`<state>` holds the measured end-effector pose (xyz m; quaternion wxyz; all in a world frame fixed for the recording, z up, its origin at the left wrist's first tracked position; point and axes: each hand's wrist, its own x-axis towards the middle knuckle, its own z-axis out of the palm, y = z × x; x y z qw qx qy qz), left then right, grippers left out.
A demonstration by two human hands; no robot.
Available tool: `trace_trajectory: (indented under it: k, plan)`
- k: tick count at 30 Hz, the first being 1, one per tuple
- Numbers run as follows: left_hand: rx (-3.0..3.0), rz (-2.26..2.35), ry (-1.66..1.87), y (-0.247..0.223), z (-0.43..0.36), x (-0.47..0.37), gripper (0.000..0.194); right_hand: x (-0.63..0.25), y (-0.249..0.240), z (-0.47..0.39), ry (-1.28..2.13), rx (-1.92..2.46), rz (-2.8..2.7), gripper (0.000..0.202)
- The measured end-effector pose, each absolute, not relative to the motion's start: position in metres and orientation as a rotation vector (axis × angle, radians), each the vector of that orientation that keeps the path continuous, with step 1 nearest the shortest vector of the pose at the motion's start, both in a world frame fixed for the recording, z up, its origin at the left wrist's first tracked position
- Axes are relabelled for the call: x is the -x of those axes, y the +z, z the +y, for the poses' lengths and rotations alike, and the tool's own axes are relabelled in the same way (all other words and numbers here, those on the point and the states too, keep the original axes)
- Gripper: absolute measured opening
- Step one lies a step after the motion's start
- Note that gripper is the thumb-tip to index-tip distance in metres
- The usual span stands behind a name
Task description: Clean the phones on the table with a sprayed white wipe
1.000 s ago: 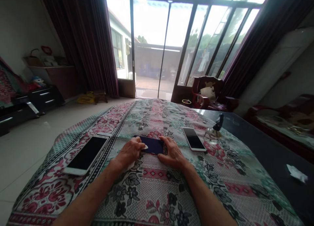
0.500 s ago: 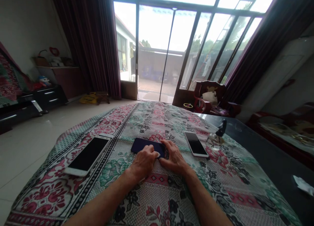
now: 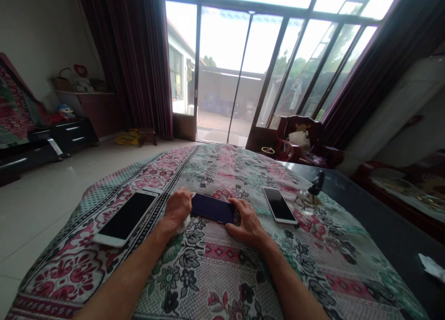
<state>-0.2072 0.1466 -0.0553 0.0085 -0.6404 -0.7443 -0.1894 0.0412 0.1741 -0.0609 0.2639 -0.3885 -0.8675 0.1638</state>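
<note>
head view: a dark blue phone (image 3: 212, 209) lies flat in the middle of the worktop (image 3: 222, 283), on a flowery cloth, between the two hands. the right hand (image 3: 246, 220) is spread around the phone's right end, with the thumb by the near corner and the fingers by the far one, so it seems to hold it there. the left hand (image 3: 179, 206) is bunched up at the left end. it holds a white wipe (image 3: 183, 225), and some of that pokes out under the hand.

one white phone (image 3: 127, 218) lies off to the left, and a smaller white phone (image 3: 279, 205) lies to the right. just past that one stands a clear bottle (image 3: 308, 202) with a black top.

the dark blue phone looks light, hard and stiff. it is smooth, so i think it could slip, and it may crack if it drops. the long thin sides or the corners look like the best spots to hold.
</note>
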Motion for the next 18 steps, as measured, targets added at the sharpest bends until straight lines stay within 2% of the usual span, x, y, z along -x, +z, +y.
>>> trace_trajectory:
  k: [5,12,18]
  plan:
    - [1.948,-2.22,-0.678,-0.054,0.139,0.191,0.028,-0.041,-0.06,0.174,0.443,1.058,-2.345,0.067]
    - [2.338,-1.918,-0.651,-0.057,0.134,0.136,0.026,-0.04,-0.06,0.174,0.437,1.059,-2.344,0.068]
    - [2.207,-2.101,-0.659,-0.054,0.143,0.158,0.028,-0.041,-0.062,0.175,0.44,1.056,-2.344,0.066]
